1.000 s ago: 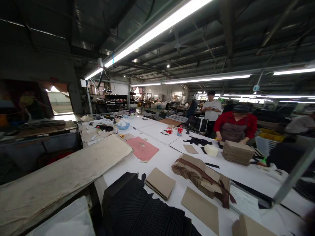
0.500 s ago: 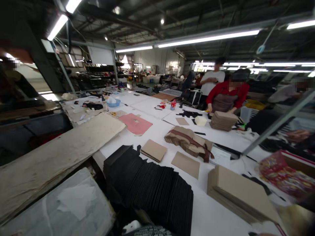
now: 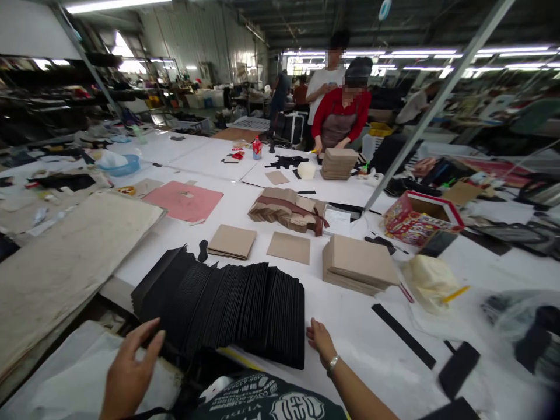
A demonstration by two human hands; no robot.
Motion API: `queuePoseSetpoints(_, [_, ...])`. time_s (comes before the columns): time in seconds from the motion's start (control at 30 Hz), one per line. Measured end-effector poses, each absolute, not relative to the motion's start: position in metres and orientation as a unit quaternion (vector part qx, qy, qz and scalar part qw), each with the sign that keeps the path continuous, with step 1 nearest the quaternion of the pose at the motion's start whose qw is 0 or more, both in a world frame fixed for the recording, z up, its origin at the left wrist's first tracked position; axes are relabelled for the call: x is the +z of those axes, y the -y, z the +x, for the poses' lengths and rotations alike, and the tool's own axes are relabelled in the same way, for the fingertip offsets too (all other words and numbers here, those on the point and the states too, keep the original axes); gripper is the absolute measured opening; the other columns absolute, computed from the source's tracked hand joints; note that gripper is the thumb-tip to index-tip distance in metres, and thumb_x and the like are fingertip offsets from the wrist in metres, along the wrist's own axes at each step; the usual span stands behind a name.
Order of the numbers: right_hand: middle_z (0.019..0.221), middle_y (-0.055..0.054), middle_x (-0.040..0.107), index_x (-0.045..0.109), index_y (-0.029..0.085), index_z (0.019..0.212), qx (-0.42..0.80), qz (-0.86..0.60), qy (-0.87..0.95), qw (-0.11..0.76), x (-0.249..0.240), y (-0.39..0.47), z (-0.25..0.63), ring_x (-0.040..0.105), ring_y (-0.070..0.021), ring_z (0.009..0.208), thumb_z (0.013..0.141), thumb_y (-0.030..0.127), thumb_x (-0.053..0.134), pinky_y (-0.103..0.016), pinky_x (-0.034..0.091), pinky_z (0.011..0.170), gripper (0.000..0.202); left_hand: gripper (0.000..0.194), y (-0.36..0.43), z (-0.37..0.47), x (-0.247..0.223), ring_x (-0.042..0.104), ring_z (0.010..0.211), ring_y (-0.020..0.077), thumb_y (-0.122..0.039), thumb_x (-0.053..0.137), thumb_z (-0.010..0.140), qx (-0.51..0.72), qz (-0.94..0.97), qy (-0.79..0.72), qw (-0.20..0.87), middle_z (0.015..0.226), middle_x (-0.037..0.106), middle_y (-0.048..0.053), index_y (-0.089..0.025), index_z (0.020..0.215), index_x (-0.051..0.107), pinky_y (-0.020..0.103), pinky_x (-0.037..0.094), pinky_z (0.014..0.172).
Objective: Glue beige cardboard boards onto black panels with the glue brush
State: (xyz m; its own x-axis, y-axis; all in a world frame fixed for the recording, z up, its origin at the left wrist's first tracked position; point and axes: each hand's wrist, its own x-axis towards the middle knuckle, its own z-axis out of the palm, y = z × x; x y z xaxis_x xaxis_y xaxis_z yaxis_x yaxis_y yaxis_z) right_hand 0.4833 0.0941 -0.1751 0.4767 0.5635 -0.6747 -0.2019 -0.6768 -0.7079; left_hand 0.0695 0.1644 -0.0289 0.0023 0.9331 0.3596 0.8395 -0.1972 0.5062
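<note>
A long fanned row of black sheets (image 3: 227,303) lies on the white table (image 3: 350,350) directly in front of me. My left hand (image 3: 133,364) is raised near its lower left end, fingers spread, holding nothing. At the row's right end is my right hand (image 3: 321,341), empty, fingers extended and a little apart, with a metal band at the wrist. Behind the row sit a thin stack of tan boards (image 3: 231,240), a single tan board (image 3: 289,247) and a thick tan stack (image 3: 359,262). A small black piece (image 3: 202,251) lies beside the thin stack.
A pale padded board (image 3: 79,251) runs along the left. Farther back lie a pink sheet (image 3: 186,200) and a bundle of brown pieces (image 3: 284,210). A red box (image 3: 420,219) and a slanted metal pole (image 3: 433,111) are at right. A person in red (image 3: 341,116) works across the table.
The view has swung right and down, so the table's contents appear farther left. Both my hands have come into view beside the black sheets.
</note>
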Motion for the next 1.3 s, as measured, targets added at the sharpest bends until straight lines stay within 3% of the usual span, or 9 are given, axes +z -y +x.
queuePoseSetpoints(0.13, [0.079, -0.006, 0.059, 0.054, 0.017, 0.081, 0.557, -0.721, 0.055, 0.410, -0.187, -0.097, 0.482, 0.055, -0.0128, 0.065, 0.083, 0.054, 0.039, -0.025, 0.043, 0.059, 0.039, 0.042, -0.170, 0.130, -0.054, 0.048, 0.113, 0.0256, -0.037, 0.056, 0.079, 0.264, 0.856, -0.445, 0.012, 0.119, 0.055, 0.009, -0.020, 0.117, 0.050, 0.047, 0.032, 0.102])
queuePoseSetpoints(0.3, [0.078, -0.006, 0.060, 0.059, 0.015, 0.086, 0.668, -0.606, 0.092, 0.421, -0.156, -0.114, 0.473, 0.054, -0.0128, 0.065, 0.081, 0.064, 0.033, -0.027, 0.044, 0.060, 0.056, 0.045, -0.172, 0.165, -0.071, 0.045, 0.118, 0.0253, -0.033, 0.056, 0.079, 0.191, 0.915, -0.354, -0.019, 0.123, 0.053, 0.010, -0.019, 0.121, 0.049, 0.047, 0.030, 0.104])
queuePoseSetpoints(0.43, [0.087, -0.006, 0.061, 0.060, 0.018, 0.094, 0.639, -0.581, 0.263, 0.430, -0.120, -0.137, 0.441, 0.055, -0.0155, 0.075, 0.077, 0.066, 0.040, -0.028, 0.046, 0.062, 0.055, 0.044, -0.180, 0.190, -0.065, 0.042, 0.120, 0.0250, -0.033, 0.052, 0.081, 0.180, 0.931, -0.316, -0.008, 0.126, 0.051, 0.011, -0.017, 0.122, 0.048, 0.048, 0.026, 0.105])
queuePoseSetpoints(0.6, [0.080, -0.004, 0.059, 0.058, 0.018, 0.090, 0.607, -0.586, 0.350, 0.408, -0.096, -0.157, 0.419, 0.053, -0.0146, 0.070, 0.073, 0.061, 0.052, -0.027, 0.045, 0.057, 0.046, 0.052, -0.186, 0.231, -0.061, 0.033, 0.127, 0.0250, -0.038, 0.049, 0.082, 0.125, 0.966, -0.224, 0.039, 0.135, 0.044, 0.009, -0.018, 0.129, 0.041, 0.048, 0.019, 0.108])
queuePoseSetpoints(0.73, [0.077, 0.000, 0.055, 0.054, 0.018, 0.083, 0.654, -0.530, 0.316, 0.438, -0.101, -0.150, 0.426, 0.051, -0.0119, 0.069, 0.074, 0.055, 0.056, -0.023, 0.043, 0.057, 0.039, 0.069, -0.183, 0.249, -0.077, 0.030, 0.129, 0.0257, -0.047, 0.051, 0.078, 0.079, 0.962, -0.251, 0.071, 0.141, 0.036, 0.010, -0.018, 0.136, 0.030, 0.048, 0.020, 0.107])
queuePoseSetpoints(0.87, [0.077, 0.001, 0.053, 0.053, 0.018, 0.082, 0.692, -0.472, 0.252, 0.485, -0.112, -0.138, 0.431, 0.051, -0.0109, 0.072, 0.075, 0.052, 0.058, -0.021, 0.042, 0.059, 0.034, 0.069, -0.181, 0.251, -0.089, 0.028, 0.130, 0.0249, -0.050, 0.049, 0.079, 0.075, 0.955, -0.275, 0.083, 0.143, 0.032, 0.008, -0.020, 0.137, 0.029, 0.047, 0.016, 0.108])
queuePoseSetpoints(1.13, [0.090, -0.002, 0.058, 0.056, 0.021, 0.092, 0.716, -0.427, 0.166, 0.527, -0.119, -0.131, 0.426, 0.052, -0.0125, 0.075, 0.074, 0.055, 0.057, -0.028, 0.044, 0.068, 0.038, 0.063, -0.183, 0.248, -0.087, 0.028, 0.130, 0.0233, -0.041, 0.049, 0.079, 0.086, 0.949, -0.287, 0.102, 0.142, 0.033, 0.007, -0.019, 0.136, 0.031, 0.048, 0.010, 0.109])
queuePoseSetpoints(1.3, [0.089, -0.003, 0.057, 0.055, 0.023, 0.093, 0.673, -0.478, 0.204, 0.526, -0.112, -0.134, 0.422, 0.052, -0.0133, 0.072, 0.075, 0.055, 0.054, -0.025, 0.045, 0.060, 0.037, 0.059, -0.183, 0.245, -0.081, 0.026, 0.131, 0.0243, -0.029, 0.047, 0.079, 0.086, 0.953, -0.274, 0.098, 0.145, 0.027, 0.006, -0.025, 0.136, 0.032, 0.051, 0.012, 0.108])
